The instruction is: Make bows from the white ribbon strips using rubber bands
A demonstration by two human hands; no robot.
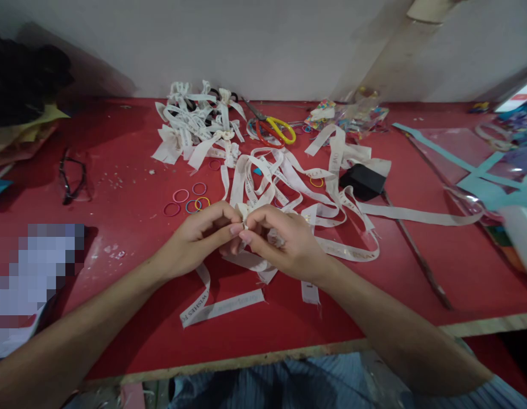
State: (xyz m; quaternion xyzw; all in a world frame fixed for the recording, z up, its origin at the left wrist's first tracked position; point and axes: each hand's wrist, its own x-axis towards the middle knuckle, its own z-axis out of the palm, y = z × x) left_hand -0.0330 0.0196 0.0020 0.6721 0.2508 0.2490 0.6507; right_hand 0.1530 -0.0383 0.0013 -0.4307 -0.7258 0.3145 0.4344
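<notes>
My left hand [207, 233] and my right hand [278, 236] meet at the middle of the red table, thumbs and forefingers pinched together. Between them they hold a gathered white printed ribbon [243, 211]; only a small bunched part shows above the fingertips. A ribbon length with printed letters [233, 305] trails on the table below my left hand. Loose ribbon loops [284, 176] lie just beyond both hands. Several coloured rubber bands [181, 196] rest left of the ribbon, near my left hand.
Behind lie a pile of tied ribbon bows [195, 119] and scissors with red and yellow handles [280, 130]. Eyeglasses [73, 177] sit at left. On the right are a black block [362, 182], a thin stick [416, 253] and light blue strips [480, 176]. The table edge [246, 360] is nearest me.
</notes>
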